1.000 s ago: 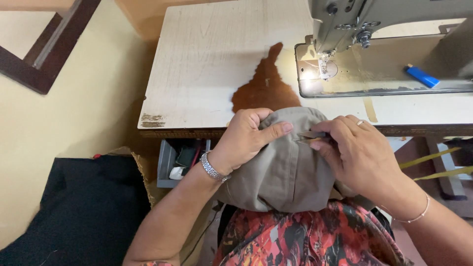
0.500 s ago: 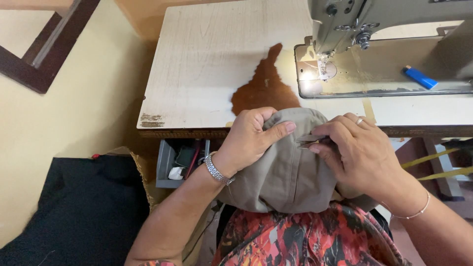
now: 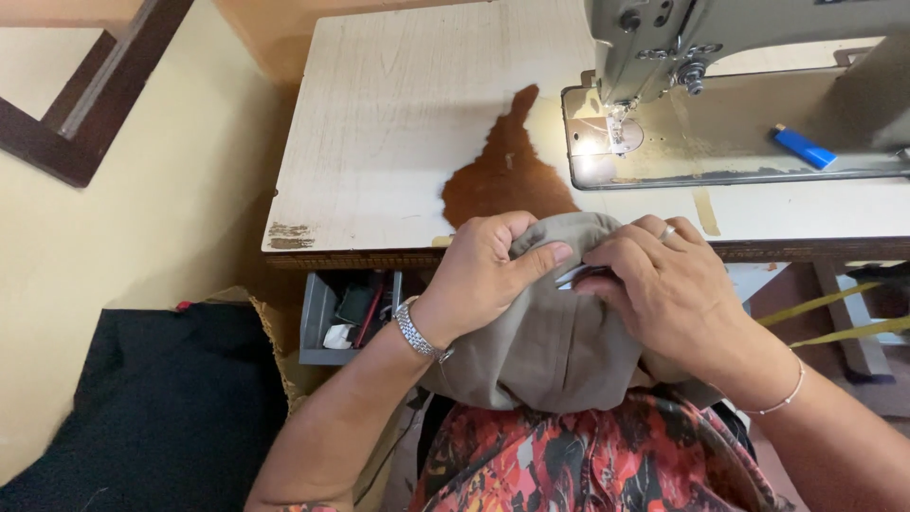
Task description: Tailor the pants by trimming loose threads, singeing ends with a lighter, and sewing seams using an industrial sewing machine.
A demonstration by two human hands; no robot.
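Both hands, the left hand [image 3: 483,275] and right hand [image 3: 668,284], still clamp the grey cloth [image 3: 550,341] at the desk's [image 3: 398,123] front edge, barely shifted; folding continues.

Pale wooden table [image 3: 398,123], cream floor [image 3: 142,237], dark wooden frame [image 3: 95,104].

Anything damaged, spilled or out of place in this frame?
Yes: the pale table top has a large brown patch in front of the sewing machine, where the surface layer looks worn away, and chipping at its front left corner. A blue lighter lies on the machine bed. Both hands simply grip grey fabric.
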